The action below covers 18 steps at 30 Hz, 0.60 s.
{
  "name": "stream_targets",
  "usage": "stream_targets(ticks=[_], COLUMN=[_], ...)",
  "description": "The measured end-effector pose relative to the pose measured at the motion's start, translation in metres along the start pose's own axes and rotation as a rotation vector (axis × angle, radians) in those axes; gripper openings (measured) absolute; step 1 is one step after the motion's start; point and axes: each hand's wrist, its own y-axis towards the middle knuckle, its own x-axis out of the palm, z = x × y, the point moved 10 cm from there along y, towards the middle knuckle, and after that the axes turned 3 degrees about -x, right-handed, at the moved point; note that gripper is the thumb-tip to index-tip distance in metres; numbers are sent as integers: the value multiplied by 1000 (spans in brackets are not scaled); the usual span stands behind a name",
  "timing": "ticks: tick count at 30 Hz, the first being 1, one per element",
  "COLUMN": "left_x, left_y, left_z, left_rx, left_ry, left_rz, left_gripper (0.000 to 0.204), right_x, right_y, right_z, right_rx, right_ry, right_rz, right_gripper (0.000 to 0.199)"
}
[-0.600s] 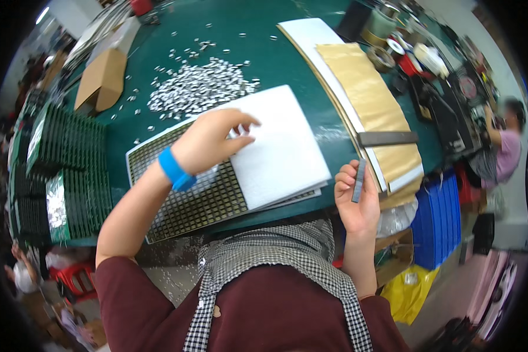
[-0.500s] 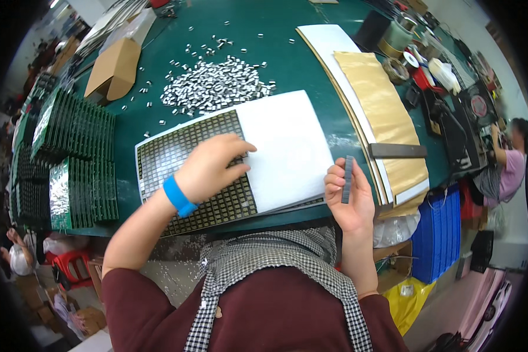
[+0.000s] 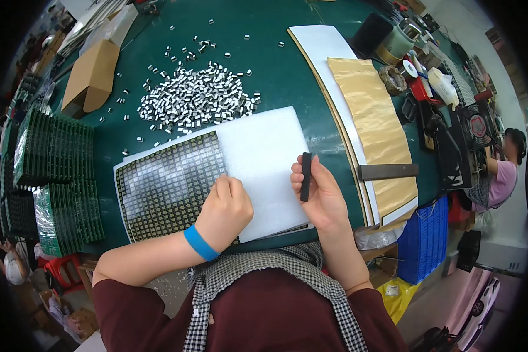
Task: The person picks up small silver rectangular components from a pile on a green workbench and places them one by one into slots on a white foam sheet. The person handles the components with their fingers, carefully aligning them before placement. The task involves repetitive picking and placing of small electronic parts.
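Note:
My left hand, with a blue band at the wrist, is over the right edge of a dark panel covered with a grid of small rectangles. Its fingers are curled together, and whatever they may pinch is hidden. The panel lies on a white foam sheet, whose right part is bare. At that sheet's right edge my right hand holds a narrow dark bar upright between thumb and fingers. Beyond the panel spreads a heap of small silver-and-black parts.
Green circuit boards stand in rows at the left, near a folded cardboard box. To the right, a dark flat bar lies across gold sheeting and white boards. A blue crate is below the table's right side. A person in pink sits at far right.
My left hand has drawn nearer to me and its fingers have curled in. The narrow bar in my right hand has turned, showing a darker face. The whole view has shifted a little.

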Motion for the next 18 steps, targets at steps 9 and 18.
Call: stream_targets(ticks=[9,18], left_x=[10,54], left_y=[0,-41], left_z=[-64,-22], left_rx=[-334,-990], left_ry=[-947,-2671], left_rz=[-254,-376], left_gripper=[12,15], right_x=[16,96], right_y=[-1,-50], right_z=[-18,-23], right_rx=[-149,-923], right_ry=[-300,-1390], right_rz=[-66,-374], right_gripper=[16,22])
